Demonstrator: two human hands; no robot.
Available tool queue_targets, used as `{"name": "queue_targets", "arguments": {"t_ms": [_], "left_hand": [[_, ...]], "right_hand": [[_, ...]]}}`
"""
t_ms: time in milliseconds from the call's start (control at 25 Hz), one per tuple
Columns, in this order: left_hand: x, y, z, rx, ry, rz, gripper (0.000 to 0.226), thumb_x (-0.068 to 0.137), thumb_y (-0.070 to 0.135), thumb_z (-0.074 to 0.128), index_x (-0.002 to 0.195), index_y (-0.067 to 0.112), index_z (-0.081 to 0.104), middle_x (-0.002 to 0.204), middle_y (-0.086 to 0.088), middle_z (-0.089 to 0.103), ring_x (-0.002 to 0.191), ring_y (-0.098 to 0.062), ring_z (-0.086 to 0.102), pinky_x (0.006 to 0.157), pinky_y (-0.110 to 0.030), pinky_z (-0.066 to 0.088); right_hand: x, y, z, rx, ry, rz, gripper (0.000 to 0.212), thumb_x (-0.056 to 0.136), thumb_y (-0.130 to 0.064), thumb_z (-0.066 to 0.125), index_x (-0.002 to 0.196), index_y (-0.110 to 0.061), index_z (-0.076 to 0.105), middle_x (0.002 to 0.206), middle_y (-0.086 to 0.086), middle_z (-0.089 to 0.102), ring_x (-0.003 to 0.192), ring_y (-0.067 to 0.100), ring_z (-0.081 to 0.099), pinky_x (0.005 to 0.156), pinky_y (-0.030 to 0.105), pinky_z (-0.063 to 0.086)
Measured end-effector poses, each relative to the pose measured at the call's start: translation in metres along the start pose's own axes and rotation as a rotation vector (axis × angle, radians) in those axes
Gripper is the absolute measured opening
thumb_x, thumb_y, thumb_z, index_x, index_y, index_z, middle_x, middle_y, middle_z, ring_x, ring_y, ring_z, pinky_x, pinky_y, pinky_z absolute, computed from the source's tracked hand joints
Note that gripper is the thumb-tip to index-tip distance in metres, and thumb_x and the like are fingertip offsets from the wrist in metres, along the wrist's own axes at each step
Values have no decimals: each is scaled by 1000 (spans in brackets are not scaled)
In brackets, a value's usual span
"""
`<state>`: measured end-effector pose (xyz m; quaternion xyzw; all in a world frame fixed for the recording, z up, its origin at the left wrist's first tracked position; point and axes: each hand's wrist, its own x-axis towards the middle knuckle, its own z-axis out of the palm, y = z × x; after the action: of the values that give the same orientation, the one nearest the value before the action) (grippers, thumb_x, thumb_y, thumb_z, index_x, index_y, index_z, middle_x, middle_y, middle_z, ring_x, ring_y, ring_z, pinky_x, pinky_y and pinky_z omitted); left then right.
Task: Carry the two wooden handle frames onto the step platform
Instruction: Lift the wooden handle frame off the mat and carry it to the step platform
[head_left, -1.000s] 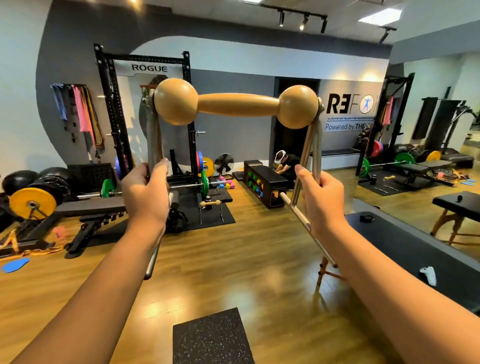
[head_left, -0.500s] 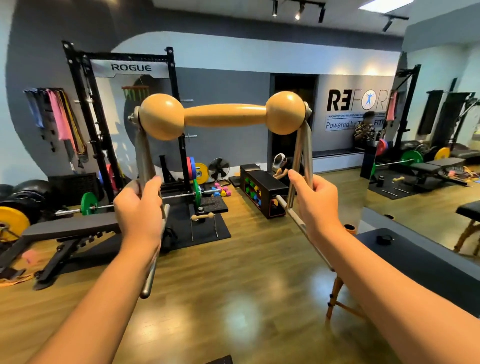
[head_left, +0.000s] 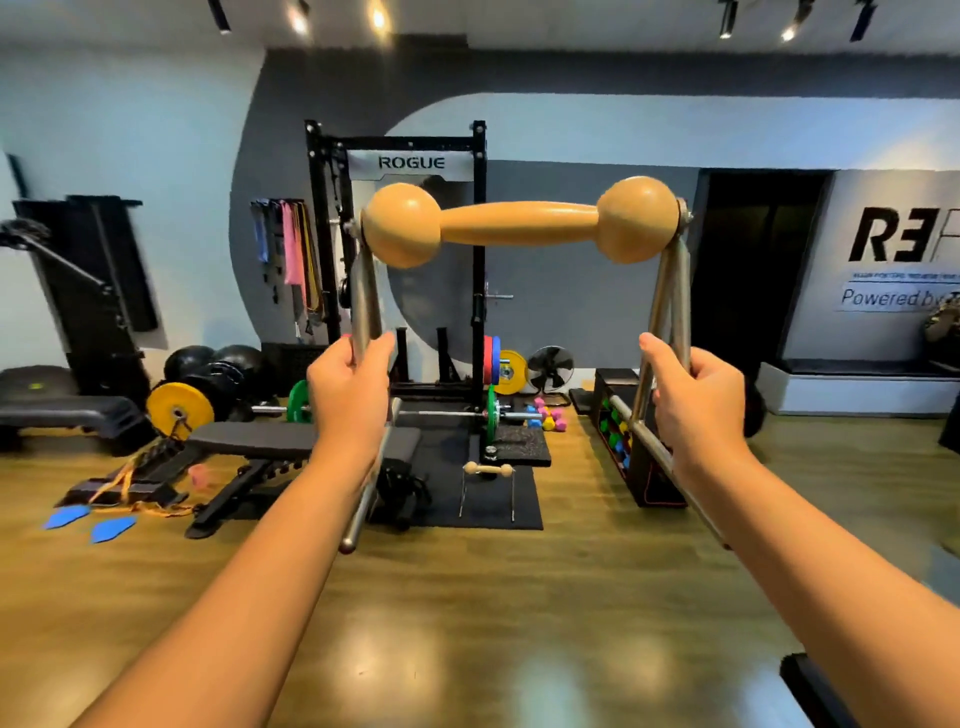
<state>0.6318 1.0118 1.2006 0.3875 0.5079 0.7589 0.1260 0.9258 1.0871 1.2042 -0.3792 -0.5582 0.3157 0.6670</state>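
Observation:
I hold one wooden handle frame (head_left: 519, 226) up in front of me: a tan wooden bar with two ball ends on shiny metal legs. My left hand (head_left: 353, 395) grips its left leg and my right hand (head_left: 696, 400) grips its right leg. The second wooden handle frame (head_left: 488, 469), small in the distance, stands upright on a black floor mat (head_left: 498, 512) ahead. A low dark step platform (head_left: 62, 410) sits on the floor at the far left.
A black squat rack (head_left: 478, 260) with a loaded barbell stands behind the mat. A weight bench (head_left: 249, 441) and a yellow plate lie to the left, a black dumbbell box (head_left: 639, 467) to the right. Wooden floor stretches in front of me.
My view has swung to the left, so the rack sits near the centre and the padded table on the right has almost left the frame. Both hands keep their grip on the frame.

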Motion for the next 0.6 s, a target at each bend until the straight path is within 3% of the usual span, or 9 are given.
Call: {"name": "queue_targets", "arguments": {"t_ms": [120,280,440,600], "left_hand": [[39,-15,40,16,37,25,37,83,47,67,56,30,49,53,4,37,46,-18,31,49,-33,26],[109,-44,82,-10,39,65,42,102,47,58,77,13,57,55,-1,37,42,-14,30,41,-25,25],[195,-77,123,17,90,105,52,106,54,47,80,11,61,54,-2,38,41,-13,30,37,-22,25],[277,-99,154,65,150,127,50,106,54,45,82,13,61,55,0,39,42,-12,32,39,-23,27]], "right_hand": [[65,31,17,17,-31,-18,42,92,-49,72,72,-17,54,54,-3,38,50,14,35,50,32,30],[145,80,60,95,-66,-9,47,90,-52,72,66,-21,46,55,0,35,52,18,32,51,33,27],[240,119,120,159,-111,-16,51,91,-54,70,61,-24,42,54,-1,33,52,20,31,53,33,26],[321,146,183,208,-187,-25,51,84,-63,70,73,-18,49,65,10,34,54,21,29,52,35,25]]}}
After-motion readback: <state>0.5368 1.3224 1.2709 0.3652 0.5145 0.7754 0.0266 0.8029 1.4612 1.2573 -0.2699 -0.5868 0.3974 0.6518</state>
